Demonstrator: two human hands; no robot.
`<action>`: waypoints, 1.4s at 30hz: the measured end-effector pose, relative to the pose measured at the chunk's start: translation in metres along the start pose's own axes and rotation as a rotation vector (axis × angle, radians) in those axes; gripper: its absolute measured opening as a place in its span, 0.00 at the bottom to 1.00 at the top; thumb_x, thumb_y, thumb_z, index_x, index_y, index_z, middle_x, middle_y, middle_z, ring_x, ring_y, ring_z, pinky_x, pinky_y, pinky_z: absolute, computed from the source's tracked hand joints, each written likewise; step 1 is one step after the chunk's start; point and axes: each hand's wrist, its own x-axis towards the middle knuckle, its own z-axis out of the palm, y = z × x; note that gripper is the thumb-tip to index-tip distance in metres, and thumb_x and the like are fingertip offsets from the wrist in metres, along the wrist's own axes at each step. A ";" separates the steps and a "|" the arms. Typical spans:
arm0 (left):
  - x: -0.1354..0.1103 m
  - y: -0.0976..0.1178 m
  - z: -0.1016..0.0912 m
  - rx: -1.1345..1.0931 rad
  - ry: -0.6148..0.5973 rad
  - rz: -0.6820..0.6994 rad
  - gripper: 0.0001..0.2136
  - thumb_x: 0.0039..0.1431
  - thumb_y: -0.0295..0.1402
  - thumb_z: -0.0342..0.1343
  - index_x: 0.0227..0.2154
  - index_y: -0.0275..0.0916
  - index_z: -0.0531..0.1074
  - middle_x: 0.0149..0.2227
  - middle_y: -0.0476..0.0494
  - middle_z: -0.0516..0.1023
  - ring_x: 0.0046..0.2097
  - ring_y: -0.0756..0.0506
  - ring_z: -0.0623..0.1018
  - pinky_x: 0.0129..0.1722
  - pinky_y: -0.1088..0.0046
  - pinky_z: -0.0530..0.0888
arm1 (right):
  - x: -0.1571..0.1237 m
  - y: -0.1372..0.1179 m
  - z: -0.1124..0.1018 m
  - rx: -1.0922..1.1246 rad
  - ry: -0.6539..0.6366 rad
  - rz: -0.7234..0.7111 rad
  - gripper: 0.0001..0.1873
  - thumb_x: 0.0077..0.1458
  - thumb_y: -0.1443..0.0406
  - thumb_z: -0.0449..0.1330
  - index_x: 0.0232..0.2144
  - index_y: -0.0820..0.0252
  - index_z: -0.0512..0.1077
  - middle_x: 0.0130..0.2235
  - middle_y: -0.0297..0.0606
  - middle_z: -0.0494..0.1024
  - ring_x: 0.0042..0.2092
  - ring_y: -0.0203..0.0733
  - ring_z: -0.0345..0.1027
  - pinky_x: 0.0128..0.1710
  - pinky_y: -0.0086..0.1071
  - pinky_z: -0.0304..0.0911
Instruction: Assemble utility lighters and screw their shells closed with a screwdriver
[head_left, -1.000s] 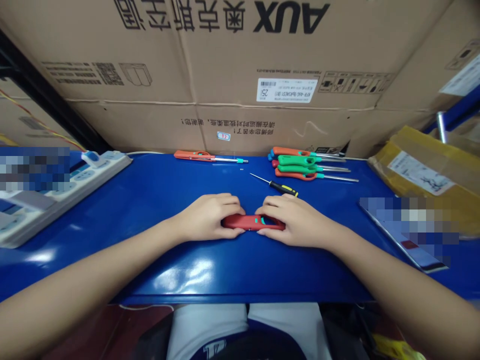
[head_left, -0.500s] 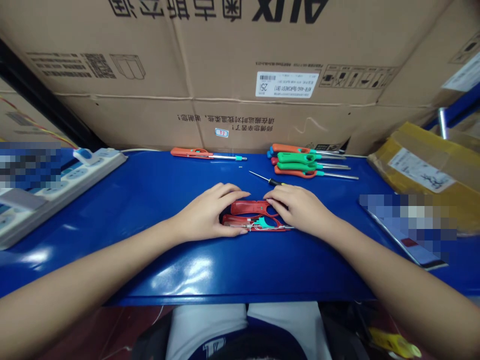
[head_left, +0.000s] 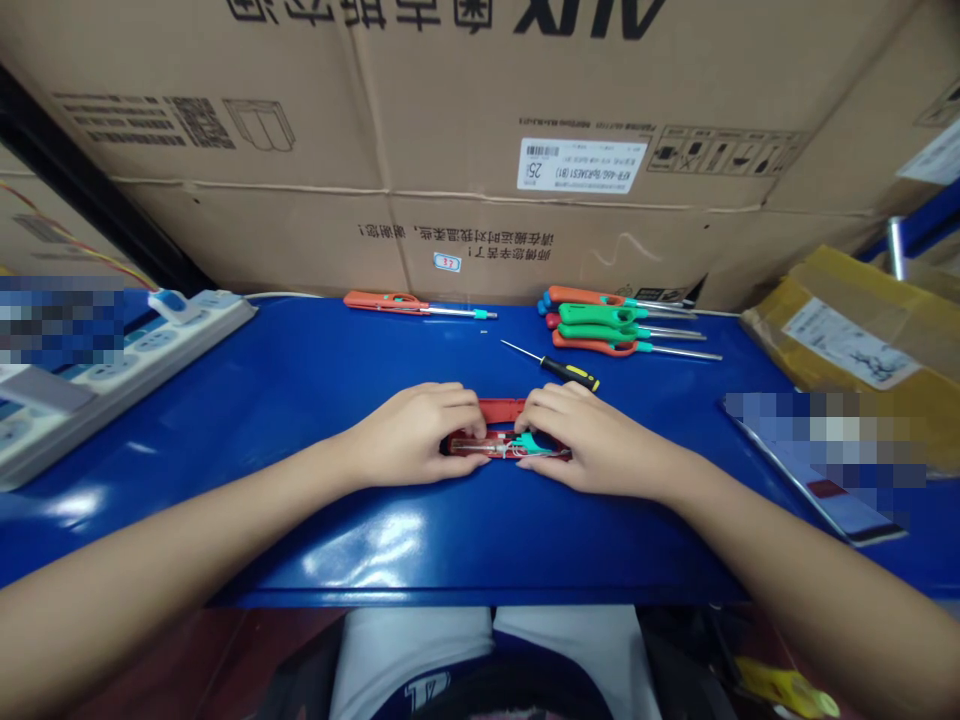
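A red lighter casing (head_left: 501,430) lies opened in two halves on the blue table (head_left: 315,380), with a teal part and thin inner pieces showing between my hands. My left hand (head_left: 424,432) curls over the casing's left end, fingers closed on it. My right hand (head_left: 581,432) grips the right end, fingertips pinching by the teal part. The far half of the casing peeks out behind my fingers.
A small black-and-yellow screwdriver (head_left: 553,366) lies just beyond my right hand. Further back are a pile of orange and green stick lighters (head_left: 611,324) and a single orange one (head_left: 412,305). A white power strip (head_left: 120,365) is left, a yellow package (head_left: 855,345) right, cardboard boxes (head_left: 480,140) behind.
The closed red casing came apart into two halves half a second ago. Since then both hands have closed back over the halves and drawn them together.
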 end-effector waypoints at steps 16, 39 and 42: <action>-0.003 0.000 0.002 0.002 -0.063 0.116 0.15 0.65 0.45 0.60 0.45 0.38 0.76 0.40 0.42 0.79 0.41 0.44 0.78 0.40 0.71 0.71 | 0.001 -0.001 0.003 0.035 -0.002 0.126 0.06 0.66 0.63 0.60 0.40 0.58 0.66 0.42 0.40 0.76 0.42 0.45 0.69 0.43 0.38 0.60; 0.001 0.013 0.005 -0.124 -0.060 -0.013 0.13 0.65 0.42 0.59 0.42 0.36 0.76 0.37 0.43 0.76 0.36 0.47 0.75 0.37 0.72 0.72 | 0.007 -0.019 0.013 0.020 0.089 0.345 0.06 0.61 0.64 0.64 0.37 0.59 0.69 0.39 0.42 0.79 0.40 0.47 0.73 0.41 0.37 0.64; 0.001 0.015 0.005 -0.125 -0.081 -0.025 0.13 0.65 0.42 0.59 0.42 0.36 0.75 0.37 0.43 0.76 0.36 0.47 0.75 0.36 0.72 0.71 | 0.006 -0.017 0.014 0.158 0.141 0.410 0.07 0.57 0.68 0.64 0.38 0.58 0.69 0.34 0.36 0.77 0.33 0.40 0.70 0.34 0.32 0.62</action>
